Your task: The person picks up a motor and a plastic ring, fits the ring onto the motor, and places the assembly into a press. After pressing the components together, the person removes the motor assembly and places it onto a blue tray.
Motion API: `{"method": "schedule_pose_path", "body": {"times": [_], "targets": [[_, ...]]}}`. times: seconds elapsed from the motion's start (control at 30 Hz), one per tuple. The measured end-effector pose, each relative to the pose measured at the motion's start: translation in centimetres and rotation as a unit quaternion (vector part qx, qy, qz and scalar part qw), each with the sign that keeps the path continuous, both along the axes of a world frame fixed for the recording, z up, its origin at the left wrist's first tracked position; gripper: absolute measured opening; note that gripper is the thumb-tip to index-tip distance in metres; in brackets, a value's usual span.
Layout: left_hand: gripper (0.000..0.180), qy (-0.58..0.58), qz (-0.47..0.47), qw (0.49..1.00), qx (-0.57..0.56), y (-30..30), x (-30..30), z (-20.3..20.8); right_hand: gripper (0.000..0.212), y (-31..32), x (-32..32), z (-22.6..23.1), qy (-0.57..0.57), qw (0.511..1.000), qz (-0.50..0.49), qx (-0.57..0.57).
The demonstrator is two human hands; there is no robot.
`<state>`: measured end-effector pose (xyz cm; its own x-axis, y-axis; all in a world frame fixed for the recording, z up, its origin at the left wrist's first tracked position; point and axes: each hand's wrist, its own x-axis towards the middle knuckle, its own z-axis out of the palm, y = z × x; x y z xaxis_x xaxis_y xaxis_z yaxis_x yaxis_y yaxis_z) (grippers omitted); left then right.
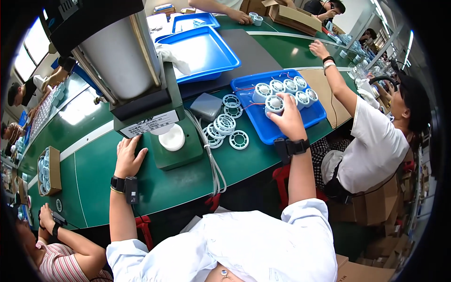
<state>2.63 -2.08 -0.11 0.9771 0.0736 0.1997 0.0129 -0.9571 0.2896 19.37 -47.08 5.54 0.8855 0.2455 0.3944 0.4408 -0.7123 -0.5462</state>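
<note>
The right hand (287, 117) is closed over a white round wheel-shaped part (274, 104) at the near-left area of the blue tray (275, 131), fingers wrapped around its rim; the palm side and the lower half of the part are hidden by the hand. The left hand (128, 157) lies flat and empty, fingers extended, on the green bench (169, 188) just left of the press base (181, 152), touching the bench and holding nothing. Both wrists carry black bands, and the forearms enter from the lower edge above a white garment. On the press base, directly under the ram, sits a white disc-shaped piece (172, 137); its underside and seating cannot be made out. To the right of the press base, between it and the blue tray, loose white ring-shaped parts (225, 126) lie on the bench, some stacked, beside a grey box (206, 106). A bundle of grey cables (213, 169) runs from the press toward the near bench edge. Inside the blue tray, beyond the gripped part, further white wheel-shaped parts (291, 89) stand in rows with thin red wires. The press cylinder (117, 61) rises above the base; its top is cut off by the frame edge. Beyond the press lie stacked empty blue trays (206, 51). Right of the blue tray, a seated person (376, 141) reaches an arm across the bench.
</note>
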Motion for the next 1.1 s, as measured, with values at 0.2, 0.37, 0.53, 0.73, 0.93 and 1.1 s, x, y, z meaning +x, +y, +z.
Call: {"method": "schedule_pose_path", "body": {"times": [0.2,0.37,0.53,0.73,0.93,1.1], "targets": [[0.052,-0.025,-0.001,1.000,-0.002,0.3,-0.2,0.5,0.043,1.2,0.2,0.5,-0.103,0.992,-0.050,-0.050],[0.053,0.021,0.024,0.999,-0.018,0.0,0.1,0.6,0.019,6.9,-1.2,1.0,0.140,0.964,0.145,0.172],[0.053,0.005,0.019,1.000,-0.023,0.1,-0.4,0.1,0.007,10.9,-1.1,-2.8,0.118,0.950,0.241,0.160],[0.055,0.021,0.010,0.999,-0.044,0.3,-0.6,0.3,0.008,9.9,-1.7,-2.8,0.200,0.922,0.229,0.237],[0.057,0.029,0.005,0.999,-0.041,0.4,-0.6,0.1,0.007,10.3,-1.5,-2.9,0.187,0.921,0.237,0.246],[0.056,0.026,0.001,0.999,-0.038,0.4,-0.5,0.1,0.007,9.8,-1.2,-3.2,0.211,0.918,0.239,0.238]]}}
